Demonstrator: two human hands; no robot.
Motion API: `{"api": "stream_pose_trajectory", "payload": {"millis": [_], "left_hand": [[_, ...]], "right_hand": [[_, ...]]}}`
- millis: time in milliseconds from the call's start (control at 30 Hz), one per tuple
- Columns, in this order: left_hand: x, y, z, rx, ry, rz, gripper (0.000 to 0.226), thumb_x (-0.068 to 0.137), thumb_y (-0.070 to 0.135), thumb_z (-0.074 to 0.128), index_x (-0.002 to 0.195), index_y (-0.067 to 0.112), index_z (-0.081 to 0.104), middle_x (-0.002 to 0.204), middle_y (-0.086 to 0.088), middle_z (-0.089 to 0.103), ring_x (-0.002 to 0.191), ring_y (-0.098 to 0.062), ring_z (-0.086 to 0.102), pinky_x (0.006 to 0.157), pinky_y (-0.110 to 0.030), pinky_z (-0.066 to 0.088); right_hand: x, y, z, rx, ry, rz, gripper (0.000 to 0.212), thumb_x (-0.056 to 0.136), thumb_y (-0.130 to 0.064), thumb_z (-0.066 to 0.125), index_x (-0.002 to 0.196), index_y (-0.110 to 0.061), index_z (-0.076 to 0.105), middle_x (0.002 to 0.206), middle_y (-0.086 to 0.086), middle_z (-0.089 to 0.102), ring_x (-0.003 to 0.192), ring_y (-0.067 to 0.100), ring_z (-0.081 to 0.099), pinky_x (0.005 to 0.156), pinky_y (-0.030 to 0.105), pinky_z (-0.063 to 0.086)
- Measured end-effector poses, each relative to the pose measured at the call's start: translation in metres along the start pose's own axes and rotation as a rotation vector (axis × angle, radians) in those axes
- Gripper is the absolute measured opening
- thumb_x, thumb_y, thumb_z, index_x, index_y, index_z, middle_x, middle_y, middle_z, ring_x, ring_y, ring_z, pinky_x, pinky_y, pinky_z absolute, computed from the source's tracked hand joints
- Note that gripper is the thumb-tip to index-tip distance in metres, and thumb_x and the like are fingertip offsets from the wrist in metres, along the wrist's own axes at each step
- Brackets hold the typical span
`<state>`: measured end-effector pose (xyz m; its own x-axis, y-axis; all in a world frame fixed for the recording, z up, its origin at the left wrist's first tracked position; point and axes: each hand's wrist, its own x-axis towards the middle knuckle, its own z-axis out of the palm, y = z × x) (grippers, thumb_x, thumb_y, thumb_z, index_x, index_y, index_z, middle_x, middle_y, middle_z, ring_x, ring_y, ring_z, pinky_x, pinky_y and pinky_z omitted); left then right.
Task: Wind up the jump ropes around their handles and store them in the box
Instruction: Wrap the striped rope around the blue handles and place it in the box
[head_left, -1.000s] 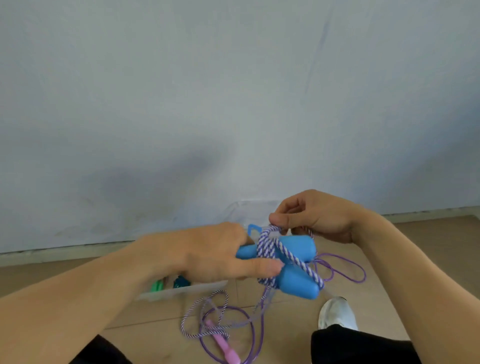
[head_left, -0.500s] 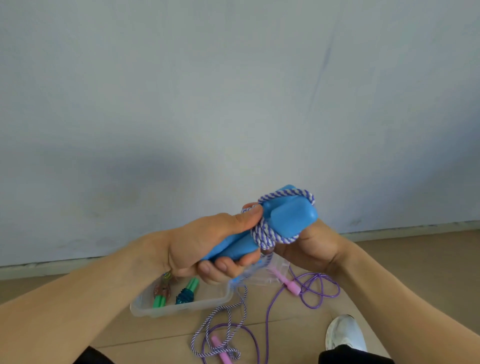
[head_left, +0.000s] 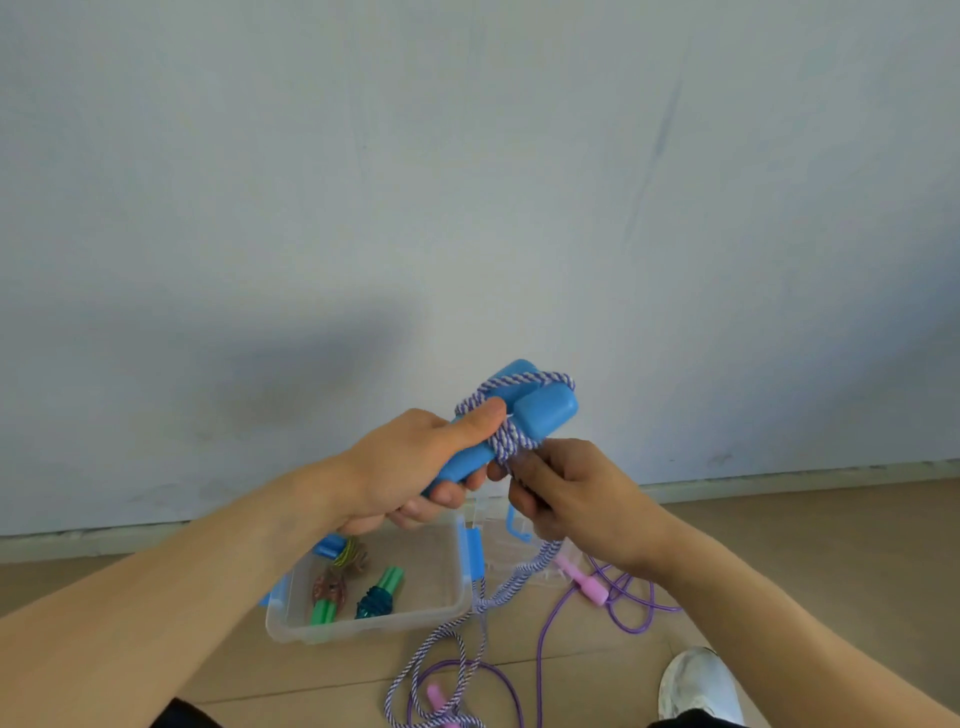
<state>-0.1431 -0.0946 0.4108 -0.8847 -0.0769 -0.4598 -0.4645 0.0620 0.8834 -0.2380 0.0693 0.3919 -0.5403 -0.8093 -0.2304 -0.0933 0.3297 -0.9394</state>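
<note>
The blue handles (head_left: 540, 410) are held up in the air above the clear box (head_left: 363, 618), lying side by side with their long axis slanting from lower left up to upper right, thick ends pointing up toward the wall (head_left: 467, 156). The striped rope (head_left: 506, 441) is wound several times around their middle, with one loop running over the thick ends. The left hand (head_left: 410, 467) grips the thin lower ends, thumb pressed flat on the windings, fingers curled underneath; most of the thin ends are hidden in the palm. The right hand (head_left: 576, 493) sits just below the windings with fingers curled round the rope, which is mostly hidden inside it and comes out under the wrist. From there the rope falls past the right side of the box to the floor (head_left: 779, 545), where it lies in loose coils cut off by the lower edge. Inside the box lie wound ropes with green handles (head_left: 387, 579) and a blue one; their cords are hard to make out. Right of the box a purple rope (head_left: 623, 608) with pink handles (head_left: 584, 584) lies tangled, and a white shoe (head_left: 696, 686) sits further right
</note>
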Motion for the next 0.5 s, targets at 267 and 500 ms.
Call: {"api": "stream_pose_trajectory", "payload": {"millis": [267, 500], "left_hand": [[0.015, -0.009, 0.0, 0.054, 0.275, 0.016, 0.067, 0.085, 0.071, 0.047, 0.08, 0.006, 0.063, 0.052, -0.001, 0.044, 0.036, -0.012, 0.029, 0.04, -0.019, 0.023], [0.025, -0.018, 0.004, 0.268, 0.328, -0.053, 0.061, 0.087, 0.07, 0.047, 0.084, 0.01, 0.057, 0.056, -0.004, 0.052, 0.03, -0.01, 0.035, 0.034, -0.016, 0.028]], "right_hand": [[-0.006, -0.004, 0.005, -0.148, -0.044, 0.056, 0.032, 0.105, -0.022, 0.037, 0.096, -0.006, 0.064, 0.061, -0.002, 0.057, 0.052, 0.014, 0.047, 0.058, 0.027, 0.044], [-0.015, -0.022, -0.003, -0.118, -0.289, 0.132, 0.025, 0.104, -0.025, 0.044, 0.089, -0.01, 0.059, 0.065, 0.003, 0.059, 0.053, 0.018, 0.048, 0.058, 0.024, 0.044]]}}
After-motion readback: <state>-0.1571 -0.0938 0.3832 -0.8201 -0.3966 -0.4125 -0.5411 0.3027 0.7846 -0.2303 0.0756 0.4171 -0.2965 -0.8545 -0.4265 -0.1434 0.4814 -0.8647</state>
